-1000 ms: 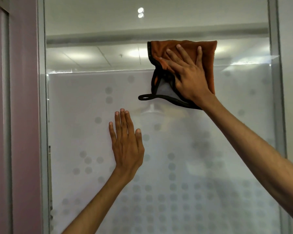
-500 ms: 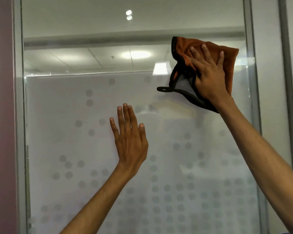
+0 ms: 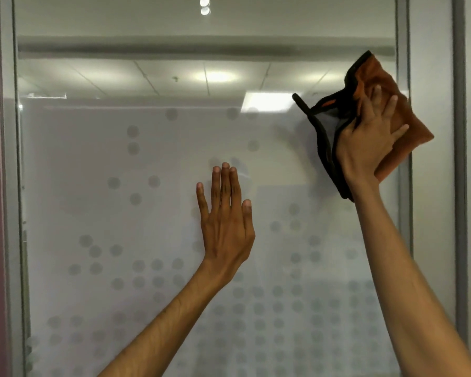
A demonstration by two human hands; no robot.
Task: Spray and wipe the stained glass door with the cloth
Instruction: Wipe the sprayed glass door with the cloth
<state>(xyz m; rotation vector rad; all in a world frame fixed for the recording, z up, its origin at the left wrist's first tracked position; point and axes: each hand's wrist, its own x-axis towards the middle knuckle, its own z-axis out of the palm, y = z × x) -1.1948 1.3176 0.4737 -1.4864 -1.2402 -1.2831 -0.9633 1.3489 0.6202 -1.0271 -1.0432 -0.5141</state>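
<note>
The right hand (image 3: 369,142) is raised high with its fingers spread flat over an orange cloth (image 3: 408,134), pressing it against the glass door (image 3: 147,213) near the door's upper right edge; it pins the cloth with the palm rather than clutching it in a fist. The cloth is bunched and folded, with a black trim and a pale grey underside showing along its left side, and a black loop sticks out at its upper left. Part of it overlaps the grey door frame (image 3: 403,36) on the right. The left hand (image 3: 225,221) lies open and empty, palm flat on the glass around the middle of the door, fingers pointing up and close together, well apart from the cloth. The glass is frosted over its lower part, with a pattern of grey dots that grows denser toward the bottom; the upper strip is clear and reflects ceiling lights (image 3: 215,77).
</note>
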